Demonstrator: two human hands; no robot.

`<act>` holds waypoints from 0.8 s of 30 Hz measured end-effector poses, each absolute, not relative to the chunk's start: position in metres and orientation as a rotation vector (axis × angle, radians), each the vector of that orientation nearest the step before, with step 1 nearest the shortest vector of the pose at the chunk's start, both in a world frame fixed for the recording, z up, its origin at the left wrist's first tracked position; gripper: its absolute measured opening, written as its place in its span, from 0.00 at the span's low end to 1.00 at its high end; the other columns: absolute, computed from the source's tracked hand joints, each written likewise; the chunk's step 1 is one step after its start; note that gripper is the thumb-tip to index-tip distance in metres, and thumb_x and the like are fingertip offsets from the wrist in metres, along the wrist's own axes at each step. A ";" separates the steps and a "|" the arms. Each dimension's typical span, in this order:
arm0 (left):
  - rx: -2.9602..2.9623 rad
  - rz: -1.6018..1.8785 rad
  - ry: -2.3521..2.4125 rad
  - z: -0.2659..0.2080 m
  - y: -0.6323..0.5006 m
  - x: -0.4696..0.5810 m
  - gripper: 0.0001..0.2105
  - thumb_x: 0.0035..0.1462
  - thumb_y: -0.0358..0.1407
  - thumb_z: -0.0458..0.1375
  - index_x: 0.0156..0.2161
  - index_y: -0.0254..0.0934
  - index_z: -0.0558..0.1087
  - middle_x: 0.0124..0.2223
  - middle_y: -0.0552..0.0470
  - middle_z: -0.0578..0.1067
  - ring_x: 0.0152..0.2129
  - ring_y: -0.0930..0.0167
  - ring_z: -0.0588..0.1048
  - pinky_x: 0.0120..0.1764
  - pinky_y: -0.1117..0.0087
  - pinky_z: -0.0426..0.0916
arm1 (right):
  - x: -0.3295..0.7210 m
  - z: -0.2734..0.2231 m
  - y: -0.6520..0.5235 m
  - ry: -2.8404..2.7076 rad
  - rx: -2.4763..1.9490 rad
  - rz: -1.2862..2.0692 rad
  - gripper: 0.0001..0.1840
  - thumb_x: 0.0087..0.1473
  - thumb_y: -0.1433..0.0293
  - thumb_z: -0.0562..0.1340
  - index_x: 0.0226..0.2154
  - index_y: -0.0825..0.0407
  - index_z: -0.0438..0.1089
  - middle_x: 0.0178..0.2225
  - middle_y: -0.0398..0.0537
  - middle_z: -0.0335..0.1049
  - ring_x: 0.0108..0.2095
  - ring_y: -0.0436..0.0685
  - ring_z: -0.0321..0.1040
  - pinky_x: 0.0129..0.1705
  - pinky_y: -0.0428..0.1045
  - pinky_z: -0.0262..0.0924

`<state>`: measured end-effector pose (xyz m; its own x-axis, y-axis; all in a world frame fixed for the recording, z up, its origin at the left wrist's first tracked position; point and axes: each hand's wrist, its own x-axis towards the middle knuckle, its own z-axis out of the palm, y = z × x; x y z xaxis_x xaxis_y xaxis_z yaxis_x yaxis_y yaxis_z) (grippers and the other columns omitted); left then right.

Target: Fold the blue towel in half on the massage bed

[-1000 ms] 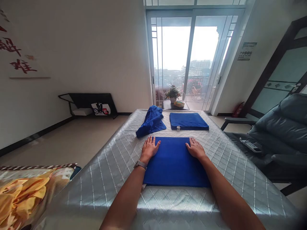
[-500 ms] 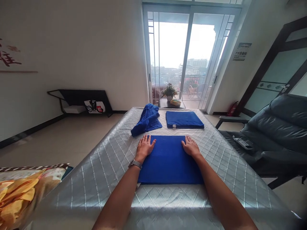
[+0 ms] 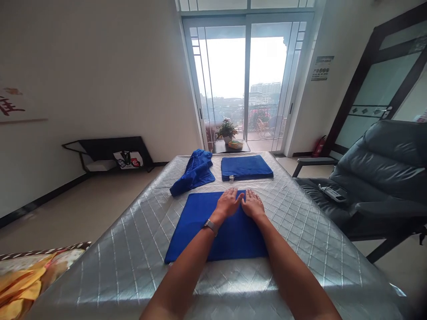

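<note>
A folded blue cloth (image 3: 196, 226) lies flat on the silver quilted table cover (image 3: 133, 244) in front of me. My left hand (image 3: 229, 203) rests palm down on its far part, fingers stretched out, a watch on the wrist. Beside it my right hand (image 3: 252, 204) lies flat at the cloth's far right corner, the two thumbs close together. Beyond the hands sits a neat stack of folded blue cloths (image 3: 247, 167) with a white tag at its front edge. To its left is a crumpled blue cloth (image 3: 195, 172).
A dark padded armchair (image 3: 383, 178) with a white device on its seat stands at the right. Yellow fabric (image 3: 23, 284) lies at the lower left. Behind the table are a potted plant (image 3: 227, 130) on a small stand and a sliding glass door (image 3: 247, 89).
My left hand has slid right across the cloth, from its left edge to beside my right hand. My right hand stays near the far right corner. The view has shifted slightly.
</note>
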<state>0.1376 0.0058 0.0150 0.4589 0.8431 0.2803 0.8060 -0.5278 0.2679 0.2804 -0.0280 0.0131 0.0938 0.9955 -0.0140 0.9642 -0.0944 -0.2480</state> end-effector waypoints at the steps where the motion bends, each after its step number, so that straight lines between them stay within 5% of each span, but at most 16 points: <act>1: 2.591 0.637 1.370 0.014 0.004 0.160 0.33 0.71 0.53 0.34 0.67 0.33 0.61 0.68 0.39 0.63 0.67 0.62 0.59 0.67 0.57 0.53 | 0.282 0.013 -0.029 -2.021 -2.175 0.252 0.37 0.67 0.61 0.44 0.72 0.62 0.41 0.73 0.55 0.37 0.72 0.59 0.35 0.71 0.54 0.30; 6: 2.350 0.662 1.283 0.006 0.008 0.214 0.35 0.70 0.54 0.32 0.66 0.30 0.63 0.68 0.39 0.63 0.67 0.65 0.58 0.67 0.62 0.52 | 0.287 0.012 -0.032 -2.124 -2.156 0.214 0.40 0.64 0.62 0.51 0.72 0.64 0.41 0.73 0.59 0.38 0.72 0.60 0.36 0.71 0.52 0.29; 24: 2.465 0.242 1.768 -0.006 0.022 0.038 0.39 0.67 0.58 0.28 0.71 0.33 0.53 0.73 0.43 0.51 0.70 0.63 0.48 0.69 0.55 0.43 | 0.281 0.011 -0.023 -1.977 -2.217 0.276 0.39 0.68 0.57 0.40 0.72 0.63 0.40 0.74 0.54 0.35 0.73 0.57 0.32 0.70 0.53 0.29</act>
